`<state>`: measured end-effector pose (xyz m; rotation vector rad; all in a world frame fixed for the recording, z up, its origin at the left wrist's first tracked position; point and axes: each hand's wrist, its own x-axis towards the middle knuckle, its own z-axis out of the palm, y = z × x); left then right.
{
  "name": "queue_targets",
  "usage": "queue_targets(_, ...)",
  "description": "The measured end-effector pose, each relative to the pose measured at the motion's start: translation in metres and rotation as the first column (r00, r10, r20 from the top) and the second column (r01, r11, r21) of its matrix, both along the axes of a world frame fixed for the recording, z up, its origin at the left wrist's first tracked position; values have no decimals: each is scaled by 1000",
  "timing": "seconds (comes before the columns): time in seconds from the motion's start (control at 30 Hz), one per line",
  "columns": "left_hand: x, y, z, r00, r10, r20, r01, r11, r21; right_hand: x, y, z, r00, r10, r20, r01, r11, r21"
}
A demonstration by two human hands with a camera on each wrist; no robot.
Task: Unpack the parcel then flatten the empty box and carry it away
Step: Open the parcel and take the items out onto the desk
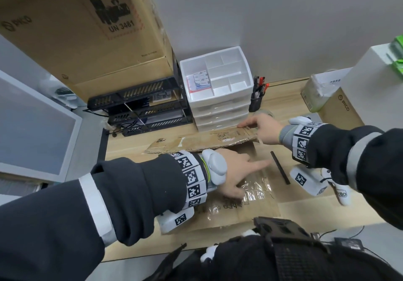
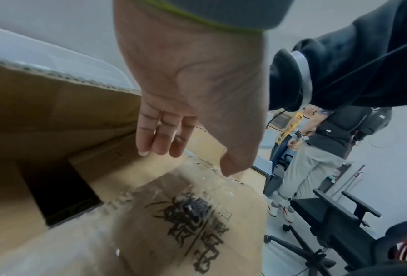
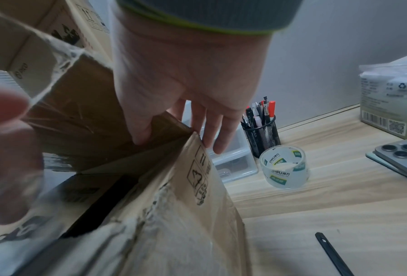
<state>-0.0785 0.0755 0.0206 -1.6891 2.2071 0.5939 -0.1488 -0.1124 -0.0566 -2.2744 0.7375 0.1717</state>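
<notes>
Right hand (image 1: 267, 129) has its grip on the far flap (image 1: 209, 140) of the box (image 1: 229, 206), thumb on the inner face and fingers (image 3: 217, 130) over the outer side at the corner. Left hand (image 1: 236, 171) is flat, fingers straight, pressing down on the near taped flap (image 2: 174, 214) with its printed characters. Between the two flaps a dark gap (image 2: 61, 190) shows the box partly open. It sits on the wooden surface (image 1: 305, 213) right in front of the person. Just beside its right edge lies a slim black tool (image 1: 279, 167). Further back, a clear tape roll (image 3: 284, 166) stands near a mesh pen holder (image 3: 261, 134) and white drawers (image 1: 218, 104).
</notes>
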Motion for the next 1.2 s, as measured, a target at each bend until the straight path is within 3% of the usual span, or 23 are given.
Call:
queue_targets(0.23,-3,-4,-3,999,22,37,-25,998,63,0,-5,1,999,33,-24,-33,999,-16)
queue_targets(0.37,17,8,-6,987,137,82,-143,987,73,2,1,17,999,-14,46,11,997,70)
queue_targets(0.57,53,34,-13,901,393,184,-391,919,-47,18,4,12,986,-168,-20,169,984,58)
queue_targets(0.77,109,65,-15,744,649,157,-608,756,-243,24,8,9,975,-224,10,222,972,81)
queue_targets(0.9,134,79,-22,537,840,80,-773,527,-353,25,10,10,977,-213,-11,213,974,82)
queue_targets(0.97,142,82,-25,465,883,-70,-828,405,-387,25,11,9,975,-220,-17,220,971,96)
queue_targets(1.07,150,83,-31,338,869,-361,-938,277,-210,24,14,7,962,-271,-44,274,957,99)
queue_targets(1.13,153,84,-36,267,849,-456,-961,270,-58,23,18,5,951,-306,-52,309,946,95)
queue_targets(1.2,155,85,-40,258,838,-480,-959,282,-24,21,22,2,941,-338,-34,339,931,135)
